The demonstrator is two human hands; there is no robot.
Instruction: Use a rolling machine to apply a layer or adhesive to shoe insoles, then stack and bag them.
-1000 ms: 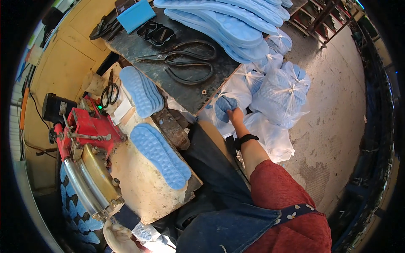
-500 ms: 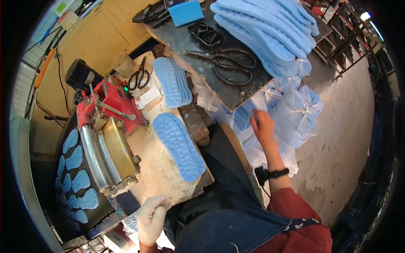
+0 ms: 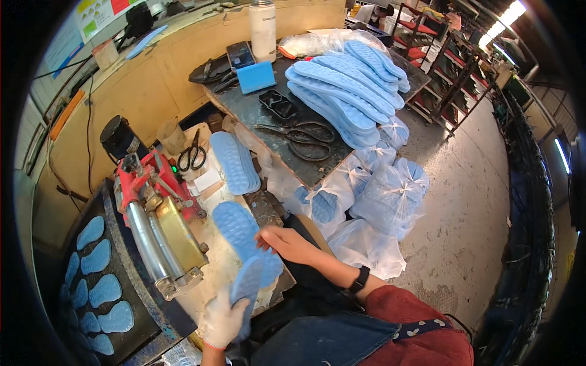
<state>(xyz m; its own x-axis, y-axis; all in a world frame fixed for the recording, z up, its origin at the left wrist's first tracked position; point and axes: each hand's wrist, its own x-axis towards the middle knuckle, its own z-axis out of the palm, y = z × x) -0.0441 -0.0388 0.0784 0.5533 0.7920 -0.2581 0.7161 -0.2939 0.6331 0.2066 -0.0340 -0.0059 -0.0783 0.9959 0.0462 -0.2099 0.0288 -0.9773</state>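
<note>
My left hand (image 3: pixel 223 318), in a white glove, is closed on a blue insole (image 3: pixel 247 283) tilted up from the bench's front edge. More blue insoles (image 3: pixel 235 221) lie just behind it on the pale worktop (image 3: pixel 213 244). My bare right hand (image 3: pixel 285 241) is at their right edge, its fingers curled in; whether they pinch anything is hidden. A red machine with metal rollers (image 3: pixel 149 235) stands left of the insoles. Behind them rests a small stack of blue insoles (image 3: pixel 232 163), beside black-handled scissors (image 3: pixel 193 157).
A dark table (image 3: pixel 317 171) at the back carries a large insole pile (image 3: pixel 348 91), big shears (image 3: pixel 299 137) and a white bottle (image 3: pixel 263 33). Plastic bags of insoles (image 3: pixel 390 198) sit on the floor to the right. Cut insoles (image 3: pixel 105 290) lie on a black surface at left.
My right hand has moved left from beside the plastic bags to the insoles on the worktop. My left hand has taken hold of an insole. The view has tilted up.
</note>
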